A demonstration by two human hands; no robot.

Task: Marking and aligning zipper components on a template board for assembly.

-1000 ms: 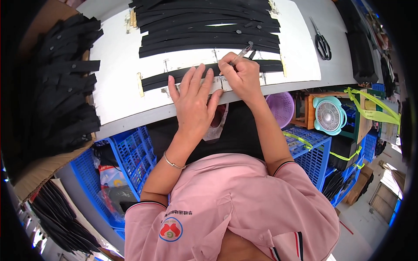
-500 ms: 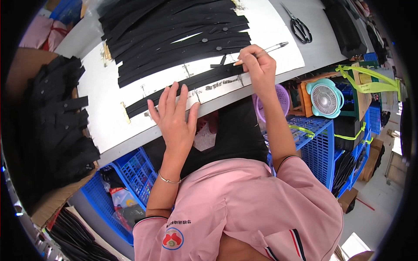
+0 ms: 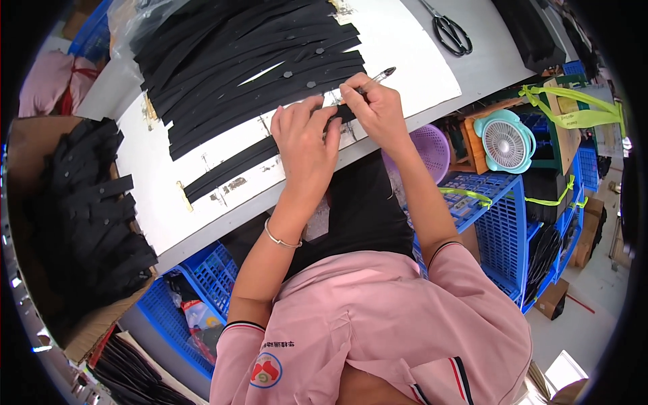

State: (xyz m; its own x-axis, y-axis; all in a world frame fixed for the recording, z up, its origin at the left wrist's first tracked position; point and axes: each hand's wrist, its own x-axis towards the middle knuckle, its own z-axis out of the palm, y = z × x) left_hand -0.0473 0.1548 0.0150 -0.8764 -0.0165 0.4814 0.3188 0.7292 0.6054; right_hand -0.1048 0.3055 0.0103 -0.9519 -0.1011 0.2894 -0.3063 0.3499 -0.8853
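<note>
Left hand [image 3: 305, 143] is pressed flat, fingers spread, on a black strap [image 3: 236, 165] on the table [image 3: 432, 74]; a pen [image 3: 375, 76] is gripped in the closed right hand [image 3: 372, 108].

Black-handled scissors [image 3: 447, 32] lie at the top of the frame, on the grey desk [image 3: 487, 62]. At right, a small turquoise fan [image 3: 504, 142] stands beside a purple basket [image 3: 430, 150], above blue plastic crates [image 3: 501, 226]. A pile of black pieces [image 3: 91, 209] fills the left.

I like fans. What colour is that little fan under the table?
The fan is light turquoise with a white middle, seen in the head view.
</note>
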